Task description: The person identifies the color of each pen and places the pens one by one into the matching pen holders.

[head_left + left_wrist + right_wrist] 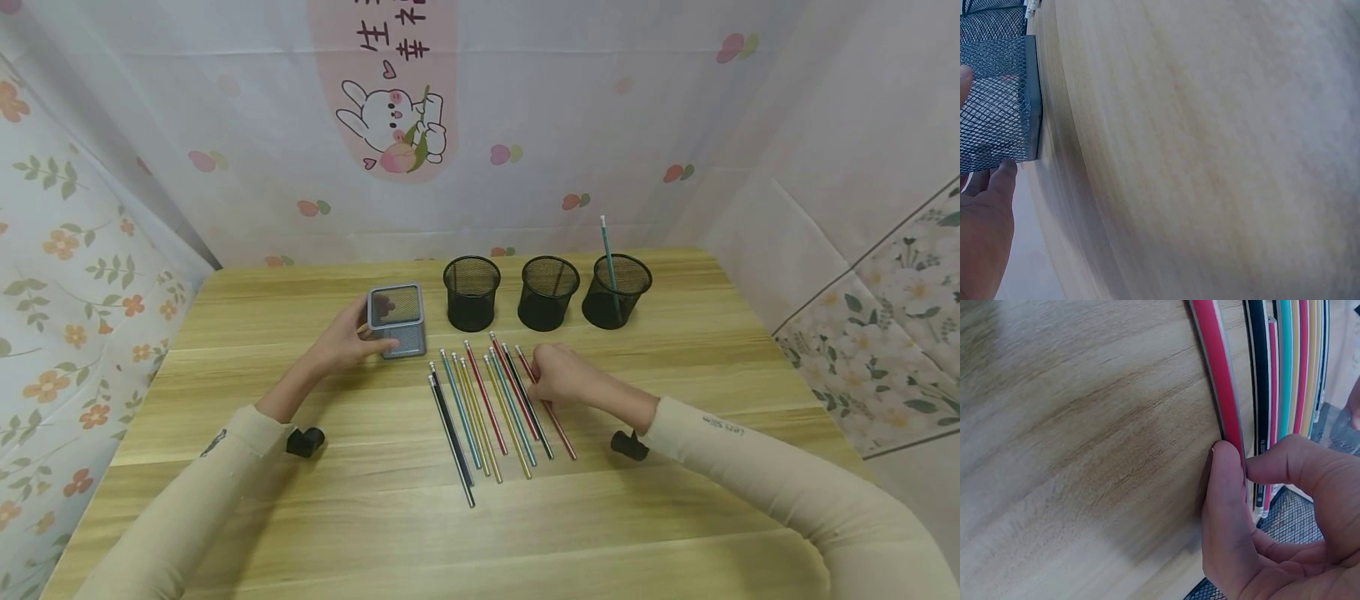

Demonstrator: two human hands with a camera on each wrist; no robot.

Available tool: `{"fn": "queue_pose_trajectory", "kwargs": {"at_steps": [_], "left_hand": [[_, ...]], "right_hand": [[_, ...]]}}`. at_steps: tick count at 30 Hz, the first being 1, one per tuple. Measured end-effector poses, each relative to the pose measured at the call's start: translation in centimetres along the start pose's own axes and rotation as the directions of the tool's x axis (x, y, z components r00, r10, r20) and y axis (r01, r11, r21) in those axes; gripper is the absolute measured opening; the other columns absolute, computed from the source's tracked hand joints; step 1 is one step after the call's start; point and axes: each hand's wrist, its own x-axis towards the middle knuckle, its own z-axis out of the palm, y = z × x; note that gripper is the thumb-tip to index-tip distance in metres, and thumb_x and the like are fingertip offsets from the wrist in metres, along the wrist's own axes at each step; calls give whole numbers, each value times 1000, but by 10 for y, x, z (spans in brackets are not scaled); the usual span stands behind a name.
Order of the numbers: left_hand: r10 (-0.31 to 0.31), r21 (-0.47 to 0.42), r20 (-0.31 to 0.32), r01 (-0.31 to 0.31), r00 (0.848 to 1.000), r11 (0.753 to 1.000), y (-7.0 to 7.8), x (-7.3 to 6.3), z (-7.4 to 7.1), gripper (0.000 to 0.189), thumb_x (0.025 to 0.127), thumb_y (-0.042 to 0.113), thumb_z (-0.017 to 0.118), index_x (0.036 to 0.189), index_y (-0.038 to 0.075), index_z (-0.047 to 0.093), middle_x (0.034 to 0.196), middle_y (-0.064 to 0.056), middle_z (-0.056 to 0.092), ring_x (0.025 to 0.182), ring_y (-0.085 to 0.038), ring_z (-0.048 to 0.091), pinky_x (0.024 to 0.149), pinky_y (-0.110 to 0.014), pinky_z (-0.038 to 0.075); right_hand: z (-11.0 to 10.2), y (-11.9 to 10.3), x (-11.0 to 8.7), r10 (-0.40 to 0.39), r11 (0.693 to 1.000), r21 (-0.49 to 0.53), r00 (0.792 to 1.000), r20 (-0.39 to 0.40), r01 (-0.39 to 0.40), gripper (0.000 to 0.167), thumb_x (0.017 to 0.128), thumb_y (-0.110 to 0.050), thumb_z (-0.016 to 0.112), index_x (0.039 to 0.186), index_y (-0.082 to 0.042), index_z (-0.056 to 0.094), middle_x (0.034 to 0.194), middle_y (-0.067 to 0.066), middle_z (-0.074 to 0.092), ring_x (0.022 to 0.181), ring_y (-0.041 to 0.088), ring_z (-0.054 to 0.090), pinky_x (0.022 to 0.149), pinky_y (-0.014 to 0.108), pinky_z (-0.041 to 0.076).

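My left hand [347,340] grips a square grey mesh pen holder [406,342] at its left side, thumb at the front. In the left wrist view, fingers lie along the holder's wall [997,115], beside its solid grey rim. Farther right, my right hand [561,373] pinches a red pencil [559,431] between thumb and index finger. That pencil lies at the right end of a loose row of pencils. In the right wrist view the fingertips close on the red pencil [1215,356], with a black pencil [1260,369] just beside it.
Blue, gold, red and black pencils [480,412] lie side by side on the wooden table [360,500]. Behind them stand three round black mesh cups: left [471,308], middle [543,310] and right [600,307]. A teal pencil [607,250] stands in the right one.
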Motion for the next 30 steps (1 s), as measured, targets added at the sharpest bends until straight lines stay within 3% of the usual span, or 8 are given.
{"fn": "queue_pose_trajectory", "kwargs": {"at_steps": [3, 6, 10, 16, 22, 30], "left_hand": [[3, 3, 0, -3, 1000, 1000, 0, 0, 0, 68, 87, -4, 79, 143, -6, 41, 144, -26, 45, 138, -42, 40, 115, -48, 35], [5, 1, 2, -5, 1000, 1000, 0, 0, 0, 67, 87, -4, 79, 143, -6, 41, 144, -26, 45, 139, -42, 39, 115, -48, 35], [1, 3, 2, -1, 1000, 1000, 0, 0, 1, 67, 87, -4, 79, 143, -5, 41, 144, -26, 45, 139, -42, 39, 116, -48, 34], [-2, 10, 0, 2, 1000, 1000, 1, 1, 1, 67, 87, -3, 79, 143, -5, 41, 144, -25, 45, 139, -42, 39, 115, -48, 35], [6, 7, 4, -6, 1000, 1000, 2, 1, 1, 67, 87, -4, 79, 143, -7, 41, 144, -26, 44, 139, -43, 39, 115, -50, 35], [-1, -18, 4, 1, 1000, 1000, 3, -1, 1, 71, 87, -6, 77, 146, -7, 37, 146, -26, 43, 139, -41, 39, 112, -43, 40]], "right_hand": [[0, 0, -1, -6, 1000, -1, 1000, 7, 6, 28, 82, -5, 74, 60, -9, 56, 47, -3, 55, 38, 8, 52, 42, 20, 41], [0, 1, -1, -12, 1000, -12, 1000, 8, 12, 32, 81, -5, 74, 56, -10, 55, 43, -5, 51, 37, 6, 45, 41, 19, 35], [-1, 2, -2, 1, 1000, -9, 1000, 18, -1, 28, 81, -7, 75, 61, -10, 55, 52, -3, 50, 43, 8, 39, 42, 20, 30], [-3, 3, -6, 16, 1000, 25, 999, 32, -17, 19, 81, -9, 76, 71, -7, 60, 68, 3, 56, 51, 11, 46, 45, 22, 37], [-8, 5, -13, 19, 996, 85, 999, 32, -22, 13, 82, -6, 72, 86, -3, 60, 64, 4, 59, 49, 12, 51, 43, 22, 39], [-13, 7, -17, 10, 998, 61, 1000, 20, -12, 13, 83, -6, 70, 86, -3, 58, 63, 2, 55, 50, 11, 47, 45, 23, 36]]}}
